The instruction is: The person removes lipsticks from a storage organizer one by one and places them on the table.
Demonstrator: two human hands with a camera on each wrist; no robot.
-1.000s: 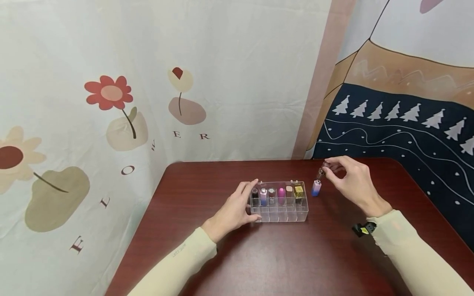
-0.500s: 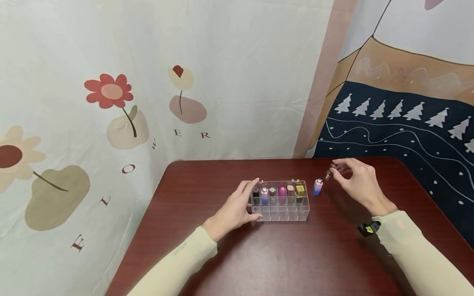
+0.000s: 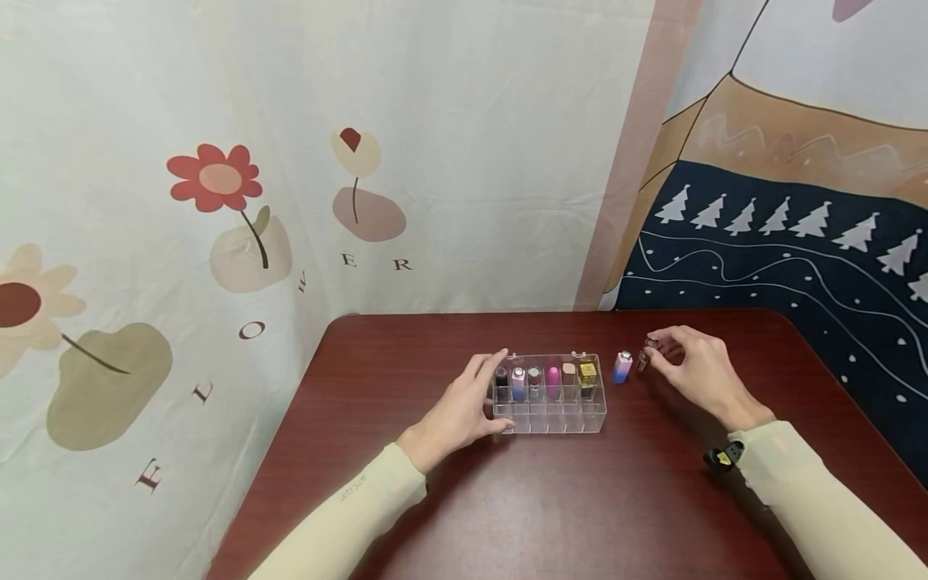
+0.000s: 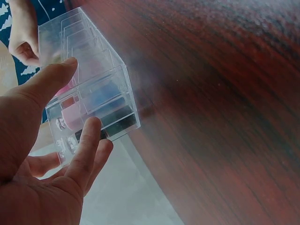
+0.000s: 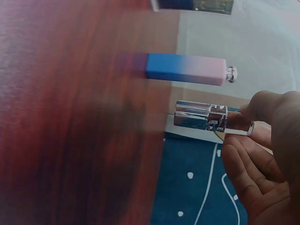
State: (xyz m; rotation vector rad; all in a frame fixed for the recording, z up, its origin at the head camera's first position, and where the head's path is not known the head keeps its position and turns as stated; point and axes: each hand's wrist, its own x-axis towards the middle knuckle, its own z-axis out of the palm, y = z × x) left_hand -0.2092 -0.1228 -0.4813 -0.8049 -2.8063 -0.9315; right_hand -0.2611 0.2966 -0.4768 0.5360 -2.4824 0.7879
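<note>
My left hand (image 3: 453,415) grips the left end of a clear lipstick organizer (image 3: 554,423), thumb at the front and fingers at the side and back. Several lipsticks stand in its back row, among them a magenta one (image 3: 553,379) and a gold-topped one (image 3: 587,375). Between thumb and fingers, my right hand (image 3: 699,370) pinches a clear and silver lipstick tube (image 5: 192,115) by its upper end, held upright close to the tabletop. Whether its base touches the wood I cannot tell. Just left of it stands a pink-to-blue lipstick (image 5: 187,69), apart from the tube.
The dark red wooden table (image 3: 536,515) reaches back to a pale curtain with printed flowers (image 3: 471,161). At the right, a dark blue cloth with white trees (image 3: 783,258) hangs along the table's edge.
My right hand has carried the clear lipstick tube rightward from above the pink-to-blue lipstick, then lowered it beside that lipstick. The left hand has stayed on the organizer.
</note>
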